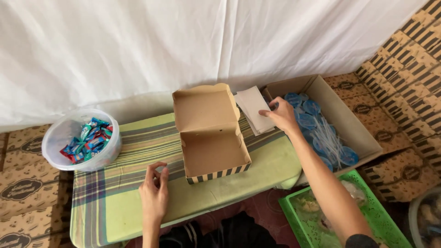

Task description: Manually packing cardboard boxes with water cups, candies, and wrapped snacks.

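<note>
An open, empty cardboard snack box (211,151) with a striped front stands in the middle of a small table covered by a green plaid cloth (115,193). My left hand (154,190) hovers over the cloth just left of the box, fingers loosely curled, holding nothing. My right hand (281,115) reaches to the right, its fingertips on a stack of white paper sheets (253,109) beside the box lid. Whether it pinches a sheet is unclear.
A clear plastic tub (59,133) of wrapped candies sits at the table's left end. A big carton (363,138) at the right holds blue-lidded cups and straws. A green basket (381,216) of packed food lies below it. White cloth hangs behind.
</note>
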